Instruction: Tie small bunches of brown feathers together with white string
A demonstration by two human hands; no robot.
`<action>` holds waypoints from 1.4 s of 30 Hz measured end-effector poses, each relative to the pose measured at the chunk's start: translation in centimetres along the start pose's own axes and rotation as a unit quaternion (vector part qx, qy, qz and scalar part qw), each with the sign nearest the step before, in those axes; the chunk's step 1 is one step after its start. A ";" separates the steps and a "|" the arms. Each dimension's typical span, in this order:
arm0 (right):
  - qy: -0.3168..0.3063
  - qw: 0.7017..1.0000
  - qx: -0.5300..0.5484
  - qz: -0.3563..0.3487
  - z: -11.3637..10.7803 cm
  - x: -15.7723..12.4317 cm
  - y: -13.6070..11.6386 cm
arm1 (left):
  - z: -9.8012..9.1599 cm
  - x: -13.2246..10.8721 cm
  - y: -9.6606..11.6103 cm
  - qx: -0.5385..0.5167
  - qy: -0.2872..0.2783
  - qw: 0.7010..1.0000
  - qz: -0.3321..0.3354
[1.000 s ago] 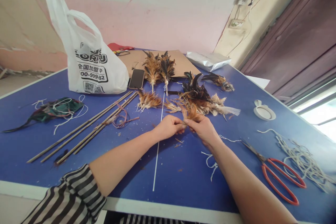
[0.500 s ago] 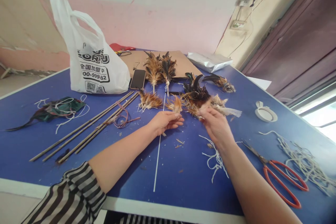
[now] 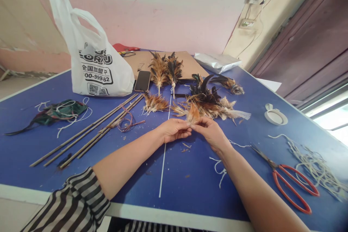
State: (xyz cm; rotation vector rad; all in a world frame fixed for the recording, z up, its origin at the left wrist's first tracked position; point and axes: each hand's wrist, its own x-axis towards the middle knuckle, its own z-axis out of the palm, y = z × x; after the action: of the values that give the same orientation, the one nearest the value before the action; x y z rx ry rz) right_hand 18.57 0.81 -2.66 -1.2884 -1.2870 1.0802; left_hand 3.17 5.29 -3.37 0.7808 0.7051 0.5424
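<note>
Over the middle of the blue table, my left hand pinches a small bunch of orange-brown feathers by its base. My right hand meets it from the other side, thumb and fingers closed at the same base. Just behind lies a loose pile of brown, black and pale feathers. A separate small heap of brown feathers rests to the left. Two tied feather bundles with pale stems lie farther back, partly on a brown cardboard sheet.
Red-handled scissors and tangled white string lie at right, near a tape roll. Several thin sticks lie at left, below a white plastic bag and a phone. A silver packet sits at back right.
My right hand has moved left from the feather pile to my left hand, and its fingers now close at the base of the held bunch. The left hand has hardly moved.
</note>
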 end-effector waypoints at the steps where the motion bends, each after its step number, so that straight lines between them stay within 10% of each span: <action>1: -0.005 1.000 0.007 0.007 -0.1 0.0 0.0 | 0.0 0.0 0.0 0.005 -0.001 1.000 0.006; 26: -0.043 0.999 0.009 0.010 -0.1 -0.4 -1.1 | 0.2 -0.3 -0.2 0.277 -0.075 0.948 0.140; 37: 0.061 0.997 -0.039 -0.020 0.6 -0.1 -0.7 | 0.3 -0.4 -0.4 0.572 0.070 0.719 0.389; 42: 0.046 0.998 -0.045 -0.029 1.2 -0.3 -0.9 | -0.1 -0.3 0.3 0.562 0.052 0.757 0.330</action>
State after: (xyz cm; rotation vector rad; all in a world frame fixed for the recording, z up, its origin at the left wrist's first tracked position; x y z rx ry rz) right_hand 17.22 0.53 -1.94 -1.3430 -1.3081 0.9215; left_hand 2.88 5.31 -3.08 2.2114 0.8338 0.7877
